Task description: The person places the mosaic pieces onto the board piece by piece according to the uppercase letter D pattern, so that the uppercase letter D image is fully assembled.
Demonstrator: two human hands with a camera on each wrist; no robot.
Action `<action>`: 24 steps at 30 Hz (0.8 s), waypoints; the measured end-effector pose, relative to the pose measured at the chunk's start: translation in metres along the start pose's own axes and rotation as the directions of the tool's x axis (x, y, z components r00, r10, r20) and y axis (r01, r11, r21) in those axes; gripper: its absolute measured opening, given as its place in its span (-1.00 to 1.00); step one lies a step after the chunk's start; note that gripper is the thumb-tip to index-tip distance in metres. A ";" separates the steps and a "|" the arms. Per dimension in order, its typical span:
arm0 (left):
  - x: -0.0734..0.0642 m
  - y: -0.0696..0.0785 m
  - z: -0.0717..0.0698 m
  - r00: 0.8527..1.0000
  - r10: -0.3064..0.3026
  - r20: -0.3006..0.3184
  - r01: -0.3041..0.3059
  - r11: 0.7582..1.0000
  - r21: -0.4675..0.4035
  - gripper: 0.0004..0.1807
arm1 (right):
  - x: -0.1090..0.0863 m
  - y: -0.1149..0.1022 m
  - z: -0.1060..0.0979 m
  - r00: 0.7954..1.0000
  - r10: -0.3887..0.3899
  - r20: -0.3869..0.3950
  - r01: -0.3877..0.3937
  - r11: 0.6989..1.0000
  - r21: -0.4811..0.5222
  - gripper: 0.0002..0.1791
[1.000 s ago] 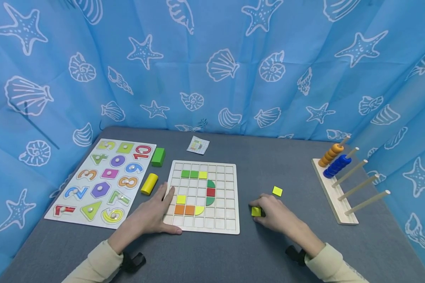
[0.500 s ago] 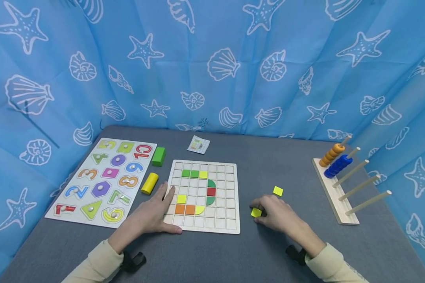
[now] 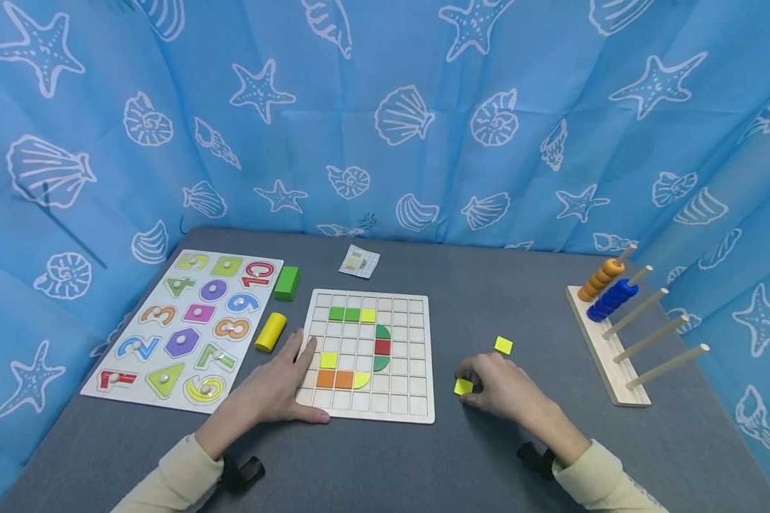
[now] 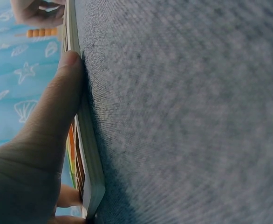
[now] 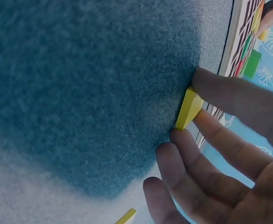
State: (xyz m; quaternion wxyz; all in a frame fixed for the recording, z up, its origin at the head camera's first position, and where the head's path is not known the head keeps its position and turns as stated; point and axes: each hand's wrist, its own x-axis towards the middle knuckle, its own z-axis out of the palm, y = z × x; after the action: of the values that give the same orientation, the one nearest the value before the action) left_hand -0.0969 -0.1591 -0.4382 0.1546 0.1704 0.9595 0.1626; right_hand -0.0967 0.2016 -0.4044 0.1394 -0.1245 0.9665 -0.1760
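Note:
My left hand (image 3: 272,388) rests on the left side of a wooden grid board (image 3: 408,361), fingers spread over its left edge and the thumb along its near edge. Green, yellow, red and orange tiles, some of them rounded, lie in the board's cells. Right of the board, my right hand (image 3: 500,388) pinches a yellow square tile (image 3: 463,386) down at the table. In the right wrist view, the thumb meets one end of this tile (image 5: 188,108), with fingertips at its other end and side. Another yellow tile (image 3: 503,345) lies just beyond that hand.
A number-and-shape puzzle board (image 3: 160,385) lies at the left, with a green block (image 3: 286,283) and a yellow cylinder (image 3: 271,333) beside it. A small pattern card (image 3: 359,262) lies behind the grid board. A bead-peg stand (image 3: 606,356) is at the right.
The yellow tile at my right fingers has turned slightly, its top face now showing at an angle. My left hand stays in place on the board.

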 end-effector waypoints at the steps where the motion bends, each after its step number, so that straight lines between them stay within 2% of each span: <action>1: 0.000 0.000 0.000 1.000 0.001 -0.001 -0.001 1.000 0.000 0.42 | 0.000 0.000 0.000 1.000 -0.005 0.005 0.005 1.000 -0.001 -0.68; 5: -0.001 0.000 0.000 1.000 0.001 0.000 -0.001 1.000 -0.002 0.41 | 0.000 -0.002 0.000 1.000 -0.025 0.008 0.024 1.000 0.017 -0.70; 12: -0.001 0.001 -0.001 1.000 0.003 -0.002 -0.003 1.000 0.000 0.41 | 0.003 -0.007 -0.001 0.994 -0.101 -0.049 0.103 0.994 0.023 -0.71; 17: 0.000 0.001 0.000 1.000 0.010 -0.002 -0.010 1.000 0.005 0.41 | 0.007 -0.015 0.000 0.990 -0.122 -0.075 0.124 0.992 0.017 -0.70; 24: -0.001 0.001 0.000 1.000 0.000 0.000 0.000 1.000 -0.003 0.42 | 0.014 -0.029 0.002 0.986 -0.152 -0.074 0.155 0.987 0.040 -0.72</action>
State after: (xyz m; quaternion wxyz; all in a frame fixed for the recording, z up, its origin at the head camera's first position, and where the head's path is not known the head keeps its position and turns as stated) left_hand -0.0961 -0.1586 -0.4381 0.1547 0.1704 0.9592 0.1640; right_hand -0.1036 0.1704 -0.3986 0.0942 -0.1889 0.9541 -0.2124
